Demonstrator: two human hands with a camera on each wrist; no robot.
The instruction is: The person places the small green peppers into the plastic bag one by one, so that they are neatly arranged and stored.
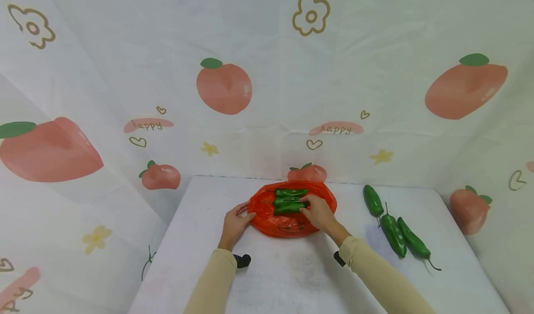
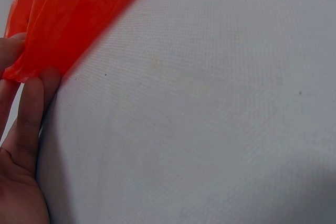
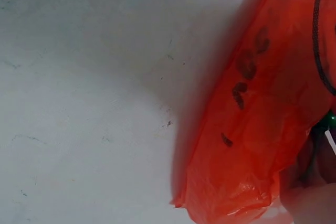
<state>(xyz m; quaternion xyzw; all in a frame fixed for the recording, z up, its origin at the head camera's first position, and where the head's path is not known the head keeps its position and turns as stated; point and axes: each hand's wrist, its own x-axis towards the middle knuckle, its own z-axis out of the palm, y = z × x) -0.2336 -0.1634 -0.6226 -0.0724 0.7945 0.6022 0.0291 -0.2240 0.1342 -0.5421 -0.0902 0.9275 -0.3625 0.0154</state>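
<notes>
An open red plastic bag [image 1: 271, 226] with dark printed marks lies toward the back of the white table. Its left rim is pinched by my left hand [image 1: 235, 223], with thumb and fingers on either side of the film in the left wrist view [image 2: 26, 124]. Inside the bag, green peppers [image 1: 291, 192] lie side by side, stems to the left. My right hand [image 1: 321, 214] reaches over the bag's right side and grips the right end of the nearest green pepper [image 1: 288, 208]. In the right wrist view the bag [image 3: 252, 145] hides most of that hand.
On the right of the table [image 1: 283, 277] lie three more green peppers: one farther back [image 1: 372, 199], one in the middle [image 1: 393, 235] and one with a long curved stem [image 1: 413, 238]. A white curtain [image 1: 267, 142] printed with fruit hangs right behind the table.
</notes>
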